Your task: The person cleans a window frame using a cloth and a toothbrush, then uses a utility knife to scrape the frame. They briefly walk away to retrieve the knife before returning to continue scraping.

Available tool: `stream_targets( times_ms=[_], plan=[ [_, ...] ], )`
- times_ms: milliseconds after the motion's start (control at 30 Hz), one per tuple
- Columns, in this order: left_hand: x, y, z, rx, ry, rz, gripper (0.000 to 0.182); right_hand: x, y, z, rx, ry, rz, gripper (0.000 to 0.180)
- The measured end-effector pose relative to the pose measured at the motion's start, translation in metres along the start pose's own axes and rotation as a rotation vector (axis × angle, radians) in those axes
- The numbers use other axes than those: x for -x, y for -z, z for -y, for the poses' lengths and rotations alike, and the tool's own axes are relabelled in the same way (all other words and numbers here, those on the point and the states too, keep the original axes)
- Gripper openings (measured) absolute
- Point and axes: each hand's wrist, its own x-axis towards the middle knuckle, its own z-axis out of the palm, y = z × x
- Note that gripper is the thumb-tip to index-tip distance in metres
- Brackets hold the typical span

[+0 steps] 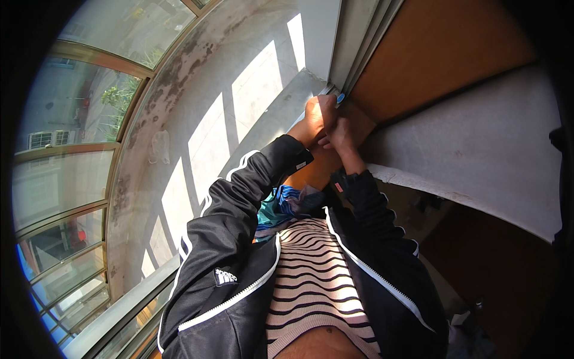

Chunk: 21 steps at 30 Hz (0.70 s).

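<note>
My left hand (320, 113) is curled into a fist at the foot of the pale window or door frame (354, 54). A small round blue object (341, 98) shows right at the far edge of this fist. Whether the fist grips it is not visible. Close against the left hand, on its near right side, is my right hand (340, 134), its fingers bent inward. Anything between the two hands is hidden by them. An orange-brown panel or board (309, 169) lies beneath my wrists.
A sunlit floor (210, 130) with barred shadows stretches to the left, bounded by a stained low wall (179, 67) under framed windows (85, 94). On the right are a brown panel (444, 54) and a pale slab (475, 139). Blue patterned cloth (282, 204) lies below my hands.
</note>
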Motion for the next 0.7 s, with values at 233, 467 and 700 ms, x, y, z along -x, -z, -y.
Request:
stream_targets(
  times_ms=[233, 467, 700],
  plan=[
    [0.008, 0.007, 0.022, 0.117, -0.125, -0.049, 0.014, 0.042, 0.021, -0.033, -0.289, 0.073, -0.001, 0.026],
    [0.004, -0.003, 0.019, 0.207, -0.063, -0.111, 0.013, 0.048, 0.016, -0.048, -0.284, 0.216, -0.057, 0.022],
    [0.002, -0.014, 0.009, -0.105, -0.183, 0.047, 0.003, 0.059, 0.015, -0.034, -0.211, 0.146, -0.106, 0.02]
  ],
)
